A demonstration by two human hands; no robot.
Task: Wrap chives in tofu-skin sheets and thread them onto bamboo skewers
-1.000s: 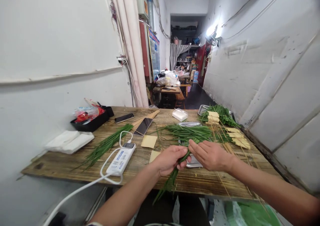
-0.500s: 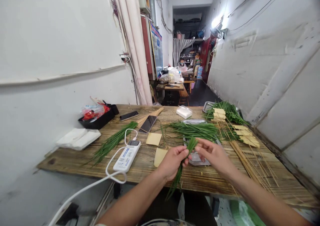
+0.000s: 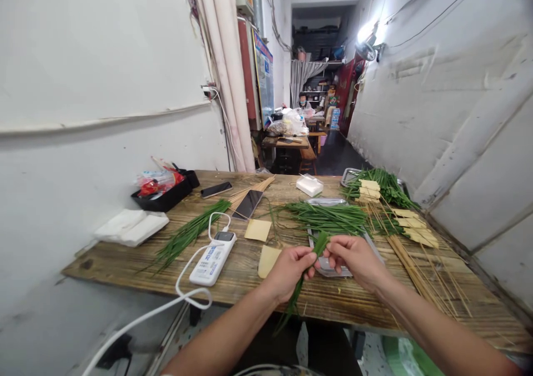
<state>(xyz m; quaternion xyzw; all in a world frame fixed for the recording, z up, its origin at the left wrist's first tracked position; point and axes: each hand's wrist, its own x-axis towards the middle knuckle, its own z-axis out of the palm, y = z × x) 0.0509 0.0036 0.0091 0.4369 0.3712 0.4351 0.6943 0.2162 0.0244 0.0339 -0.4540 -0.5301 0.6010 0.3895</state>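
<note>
My left hand [image 3: 293,267] is closed around a small bunch of green chives [image 3: 320,244], whose long leaves hang down past the table's front edge. Pinched together, the fingertips of my right hand [image 3: 350,256] meet the right side of the bunch near its upper end. What lies exactly between those fingertips is partly hidden. Beneath and behind the hands is a metal tray [image 3: 370,248] with more chives [image 3: 328,217] laid across it. Left of my left hand lie a square tofu-skin sheet [image 3: 257,230] and a second pale sheet [image 3: 267,260], partly covered by that hand.
Skewered folded sheets [image 3: 416,229] and bare bamboo sticks [image 3: 410,270] lie on the right, near a heaped tray of greens [image 3: 385,187]. To the left are a white power bank [image 3: 213,259] with a cable, a phone [image 3: 249,204], loose chives [image 3: 189,234] and a black box [image 3: 166,195].
My right hand has turned slightly, its fingers more curled in against the bunch. The left hand keeps its hold, and the view has shifted a little.
</note>
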